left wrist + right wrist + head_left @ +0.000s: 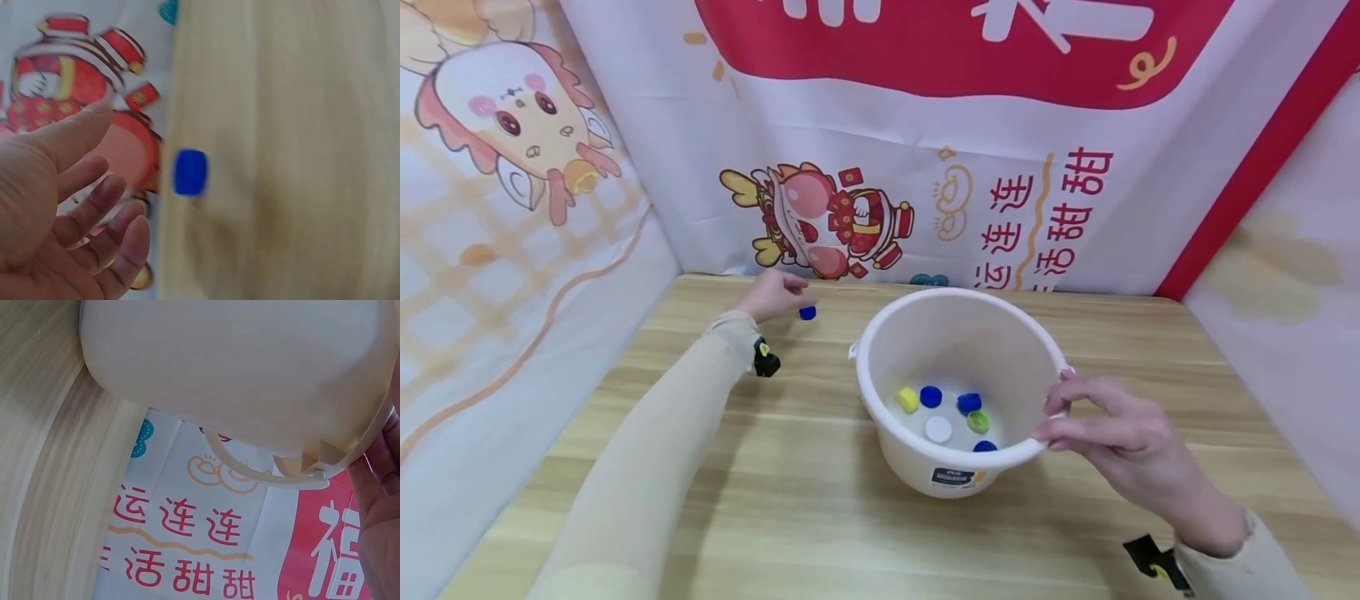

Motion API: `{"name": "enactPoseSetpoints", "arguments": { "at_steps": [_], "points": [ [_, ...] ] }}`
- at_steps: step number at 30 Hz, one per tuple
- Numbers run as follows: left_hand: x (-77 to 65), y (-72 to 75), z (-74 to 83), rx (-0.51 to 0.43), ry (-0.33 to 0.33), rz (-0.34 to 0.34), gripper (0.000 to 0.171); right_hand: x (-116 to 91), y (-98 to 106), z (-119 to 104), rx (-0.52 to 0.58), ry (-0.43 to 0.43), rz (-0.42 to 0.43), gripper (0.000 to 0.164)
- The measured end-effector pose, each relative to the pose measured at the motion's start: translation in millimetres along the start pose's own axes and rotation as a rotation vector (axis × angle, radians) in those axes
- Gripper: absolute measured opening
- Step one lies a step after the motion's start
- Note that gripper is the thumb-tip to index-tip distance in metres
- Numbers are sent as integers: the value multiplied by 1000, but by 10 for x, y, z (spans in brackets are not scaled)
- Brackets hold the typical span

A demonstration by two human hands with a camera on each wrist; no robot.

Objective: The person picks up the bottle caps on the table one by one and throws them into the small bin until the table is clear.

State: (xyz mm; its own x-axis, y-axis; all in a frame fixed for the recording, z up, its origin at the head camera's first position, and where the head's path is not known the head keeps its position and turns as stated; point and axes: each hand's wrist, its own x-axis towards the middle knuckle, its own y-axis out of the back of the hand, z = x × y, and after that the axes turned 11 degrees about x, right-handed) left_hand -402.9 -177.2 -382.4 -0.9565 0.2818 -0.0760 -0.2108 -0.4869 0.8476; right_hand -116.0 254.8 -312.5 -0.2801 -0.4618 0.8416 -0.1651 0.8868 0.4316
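Observation:
A cream plastic bucket (958,458) stands on the table, its rim pinched by my right hand (1120,429) at the right side. Inside on its floor lie a yellow cap (907,399), a white cap (938,430), a green cap (977,422) and blue caps (931,396). My left hand (775,295) hovers near the table's back edge with loosely bent fingers and nothing in them. Just beside those fingers is a single blue cap (190,172), apart from the hand in the left wrist view. The bucket's handle (269,478) hangs down its outer side.
The wooden table (790,500) ends at the back against a printed cloth wall (865,125). More printed cloth (512,275) rises at the left, and a pale cloth wall (1292,350) stands at the right.

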Motion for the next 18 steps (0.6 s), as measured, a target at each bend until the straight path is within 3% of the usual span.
{"name": "enactPoseSetpoints", "arguments": {
  "at_steps": [3, 6, 11, 18],
  "points": [
    [87, -120, -254, -5, 30, -16, 67, -10, -14, 0, 1, 4, 1, 17],
    [133, -219, -380, -10, 57, -37, 72, -25, -19, 0, -3, 3, 1, 17],
    [141, -284, -359, -8, 70, -46, 66, -35, -7, 12, -16, 3, -1, 17],
    [164, -338, -295, 25, 27, -21, 46, -35, 13, 36, -31, 4, -3, 17]
  ]
}}
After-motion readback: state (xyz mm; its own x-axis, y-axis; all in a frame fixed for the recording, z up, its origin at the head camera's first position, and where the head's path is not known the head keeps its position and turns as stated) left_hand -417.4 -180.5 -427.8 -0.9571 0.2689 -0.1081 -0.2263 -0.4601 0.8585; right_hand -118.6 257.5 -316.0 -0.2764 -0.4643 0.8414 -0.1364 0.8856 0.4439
